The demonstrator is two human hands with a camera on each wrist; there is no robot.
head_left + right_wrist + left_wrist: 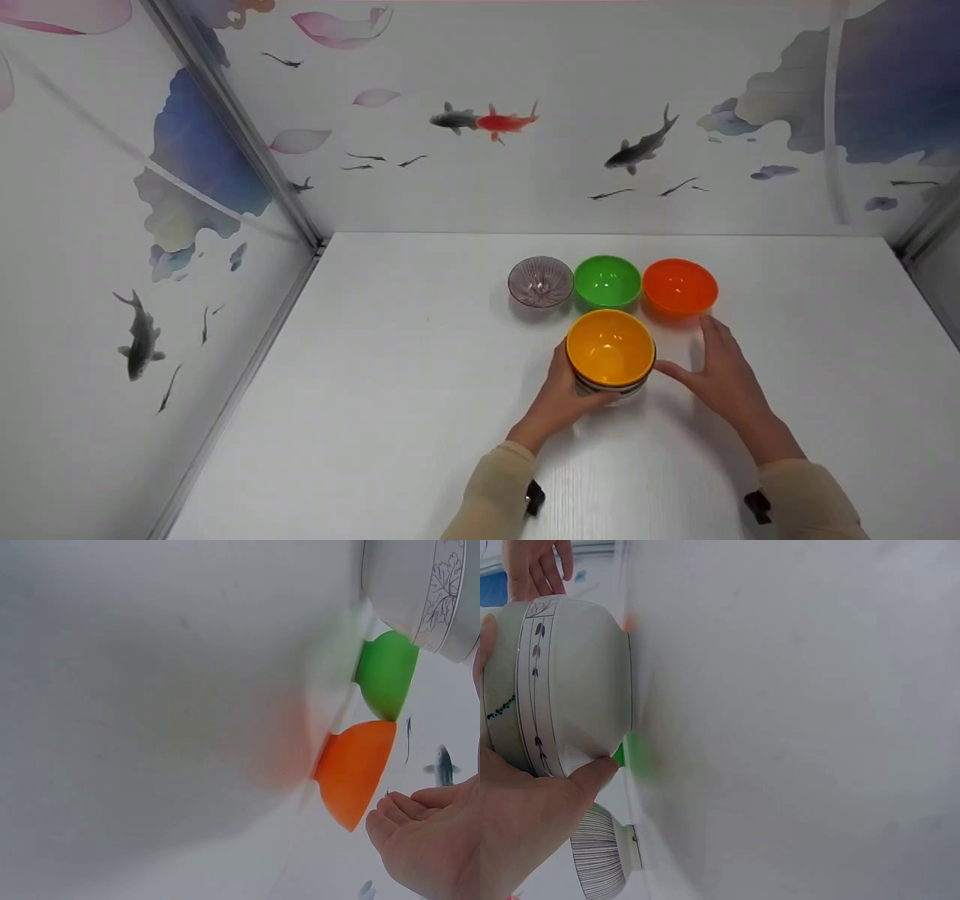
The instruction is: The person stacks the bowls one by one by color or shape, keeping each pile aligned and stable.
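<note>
A stack of nested bowls stands near the middle of the table, with a yellow bowl (609,349) on top and a white bowl with a leaf-patterned band (592,675) at the bottom. My left hand (562,394) grips the stack from its left side, the thumb curving round the near face. To the right of the stack is my right hand (724,371), its fingers extended and its thumb tip at or close to the yellow rim; whether it touches cannot be told. Just behind stand a purple-tinted ribbed bowl (540,282), a green bowl (607,282) and an orange bowl (680,287) in a row.
The white tabletop (390,375) extends widely to the left of the bowls. A back wall (525,187) with painted fish and a left side wall (75,300) bound it.
</note>
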